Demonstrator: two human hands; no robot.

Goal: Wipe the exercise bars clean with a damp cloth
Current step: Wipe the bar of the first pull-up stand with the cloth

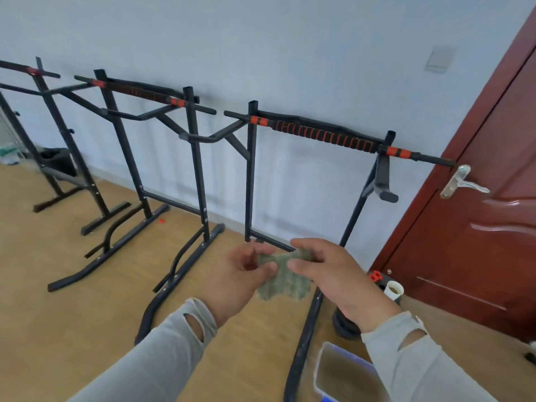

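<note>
A small grey-green cloth [282, 278] hangs between my two hands at chest height. My left hand [240, 278] pinches its left top corner, and my right hand [333, 274] pinches its right top corner. Beyond them stands the nearest exercise bar [324, 134], black with orange and black grip wrapping, on a black frame. A second bar [139, 92] and a third bar [29, 71] stand further left along the wall. Both hands are well below and in front of the nearest bar.
A clear plastic tub of murky water [342, 372] sits on the wooden floor below my right arm. A dark red door [478, 227] with a metal handle [461, 184] is at the right. A white cup [394, 290] and dark weight plate [343, 323] lie near the door.
</note>
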